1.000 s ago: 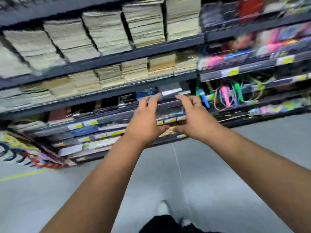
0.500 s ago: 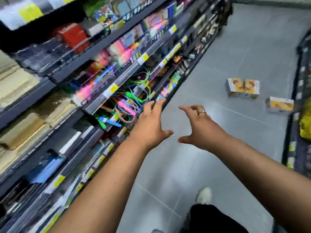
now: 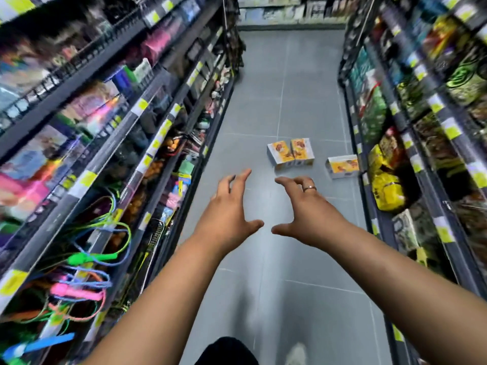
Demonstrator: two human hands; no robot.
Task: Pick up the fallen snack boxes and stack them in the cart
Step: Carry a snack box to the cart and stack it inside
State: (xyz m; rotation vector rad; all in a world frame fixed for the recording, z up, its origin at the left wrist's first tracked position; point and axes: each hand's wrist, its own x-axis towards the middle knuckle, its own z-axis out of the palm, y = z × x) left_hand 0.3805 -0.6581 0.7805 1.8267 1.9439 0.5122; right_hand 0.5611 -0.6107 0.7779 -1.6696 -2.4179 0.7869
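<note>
Ahead, both arms are stretching out over the grey tiled floor [image 3: 276, 272] of a shop aisle. The left hand [image 3: 226, 209] is hovering palm down, its fingers [image 3: 241, 177] spread and lightly bent, gripping nothing. The right hand [image 3: 309, 210] is mirroring it just beside, fingers [image 3: 286, 181] apart and slightly hooked, with a ring [image 3: 308, 188] showing on one of them; it too is holding nothing. The two thumbs are pointing at each other, near but not touching.

Beyond the fingertips and well apart from them, a pair of snack boxes [image 3: 290, 154] is lying on the floor, side by side and touching, out past the right hand's fingers. A third snack box [image 3: 342, 167] is lying farther to the right of those fingers, close to the foot of the right-hand shelving [image 3: 421, 143]. To the left of the left hand's fingers, the left-hand shelving [image 3: 110, 143] is carrying bright skipping ropes [image 3: 87, 259].
</note>
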